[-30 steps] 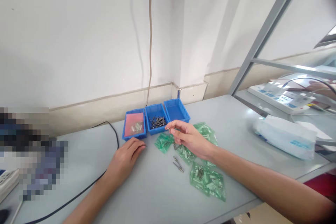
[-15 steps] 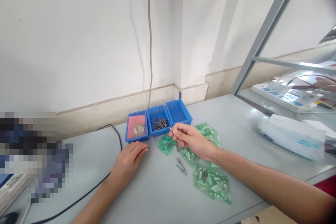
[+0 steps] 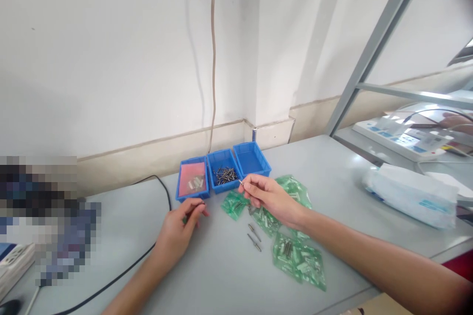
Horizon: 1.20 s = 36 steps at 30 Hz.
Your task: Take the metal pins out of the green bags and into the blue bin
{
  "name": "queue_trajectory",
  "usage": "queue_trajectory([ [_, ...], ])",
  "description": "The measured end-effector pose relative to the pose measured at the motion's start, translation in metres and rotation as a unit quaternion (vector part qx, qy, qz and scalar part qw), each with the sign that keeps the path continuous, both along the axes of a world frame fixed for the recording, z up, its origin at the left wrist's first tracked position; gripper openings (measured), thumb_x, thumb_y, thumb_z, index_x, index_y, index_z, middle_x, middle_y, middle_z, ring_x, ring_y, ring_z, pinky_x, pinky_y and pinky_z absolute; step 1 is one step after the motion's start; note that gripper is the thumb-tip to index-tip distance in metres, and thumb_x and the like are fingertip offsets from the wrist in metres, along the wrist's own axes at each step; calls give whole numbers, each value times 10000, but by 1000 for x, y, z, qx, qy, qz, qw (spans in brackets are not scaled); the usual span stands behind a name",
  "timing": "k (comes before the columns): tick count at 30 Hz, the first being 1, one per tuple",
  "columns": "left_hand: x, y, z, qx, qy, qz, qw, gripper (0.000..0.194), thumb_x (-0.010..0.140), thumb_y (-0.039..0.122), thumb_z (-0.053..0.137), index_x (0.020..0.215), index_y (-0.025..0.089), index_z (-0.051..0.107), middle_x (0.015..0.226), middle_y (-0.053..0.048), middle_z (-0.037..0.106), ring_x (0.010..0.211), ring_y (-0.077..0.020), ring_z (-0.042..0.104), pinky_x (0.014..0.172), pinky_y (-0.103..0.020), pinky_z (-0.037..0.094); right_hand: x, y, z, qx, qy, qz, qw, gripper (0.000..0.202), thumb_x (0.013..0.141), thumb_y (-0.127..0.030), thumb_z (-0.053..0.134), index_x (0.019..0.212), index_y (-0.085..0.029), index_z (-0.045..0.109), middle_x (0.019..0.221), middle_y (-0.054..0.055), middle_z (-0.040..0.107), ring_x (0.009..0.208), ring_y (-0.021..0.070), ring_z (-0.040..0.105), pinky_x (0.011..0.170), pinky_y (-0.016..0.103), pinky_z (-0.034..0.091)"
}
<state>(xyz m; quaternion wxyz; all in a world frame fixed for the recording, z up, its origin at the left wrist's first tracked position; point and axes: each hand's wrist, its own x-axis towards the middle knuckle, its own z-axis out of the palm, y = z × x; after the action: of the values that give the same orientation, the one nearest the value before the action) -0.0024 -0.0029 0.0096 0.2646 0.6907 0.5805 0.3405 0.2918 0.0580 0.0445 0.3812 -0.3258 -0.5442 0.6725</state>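
My right hand (image 3: 268, 198) pinches a small metal pin (image 3: 241, 183) just in front of the middle blue bin. Below the left bin, my left hand (image 3: 183, 224) is closed, with a small dark piece at its fingertips that is too small to name. The left blue bin (image 3: 178, 180) holds a pink sheet and a clear bag of pale pieces. Many metal pins (image 3: 225, 175) lie in the middle bin. The right bin (image 3: 252, 158) has nothing in it. Two metal pins (image 3: 254, 242) rest on the table between my hands. Green plastic bags (image 3: 299, 258) of parts lie around my right hand.
A black cable (image 3: 168, 192) curves over the grey table (image 3: 218, 275) at left, near a power strip (image 3: 16, 261). At right are a white-blue package (image 3: 412, 194), a metal frame (image 3: 380, 49) and another power strip (image 3: 395, 140) with a person's hand behind.
My left hand has turned and lifted slightly, its fingers now curled around the small dark piece. My right hand has barely moved. The two loose pins lie at slightly different angles.
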Motion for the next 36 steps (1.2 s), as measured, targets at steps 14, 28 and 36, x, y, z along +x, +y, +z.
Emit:
queue_trajectory([
  [14,3,2,13,-60,-180,-27,981,383,1050,571,570,1049,205,682,1142,-96,767,729,-157,629,699,-300,524,0,-1,2,2,-8,3,1000,397,949,-585,738,938,-190,692,902,18,614,623,100,414,611,267,385],
  [28,-3,5,9,-51,-153,-2,987,368,992,570,670,944,219,766,932,-48,695,748,-160,584,690,-275,498,0,-2,4,22,-25,6,999,373,964,-563,725,946,-190,712,892,13,614,638,104,442,625,271,405],
  [36,-1,5,10,-90,-191,9,977,443,982,625,654,1020,189,719,798,-42,712,640,-148,587,600,-259,462,0,-2,5,25,-33,6,999,383,956,-576,728,946,-193,719,896,18,629,634,106,444,620,272,406],
])
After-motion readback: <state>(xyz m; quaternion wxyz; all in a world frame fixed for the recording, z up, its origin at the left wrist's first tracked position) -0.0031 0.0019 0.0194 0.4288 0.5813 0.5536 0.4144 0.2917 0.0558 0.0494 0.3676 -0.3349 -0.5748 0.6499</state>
